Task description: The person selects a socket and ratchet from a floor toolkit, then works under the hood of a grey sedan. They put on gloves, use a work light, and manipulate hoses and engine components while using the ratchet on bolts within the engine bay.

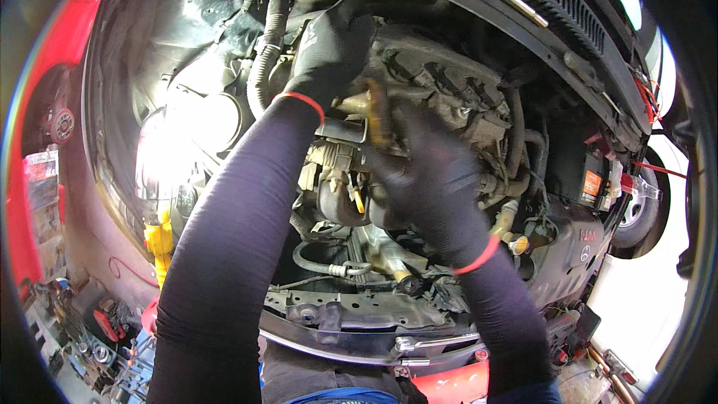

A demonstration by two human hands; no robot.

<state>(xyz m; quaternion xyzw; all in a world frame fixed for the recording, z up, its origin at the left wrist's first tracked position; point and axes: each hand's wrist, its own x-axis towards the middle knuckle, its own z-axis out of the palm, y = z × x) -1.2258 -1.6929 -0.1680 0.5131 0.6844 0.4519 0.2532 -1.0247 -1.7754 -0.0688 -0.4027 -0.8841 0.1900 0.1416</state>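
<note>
Both hands wear black gloves with red cuffs over an engine in an open car bay. My left hand reaches to the back of the engine, beside a ribbed grey hose; its fingertips are lost in dark shadow. Nearer and to the right, my right hand is smeared by motion above the front of the engine. From its fingers a blurred, brownish-orange narrow piece stands up, and its kind cannot be made out. A yellow loop handle shows below, between my forearms.
A bright work light glares at the left, above a yellow part. The battery and a loose engine cover sit at the right. A ratchet wrench lies along the front edge. The hood's slotted edge crosses the upper right.
</note>
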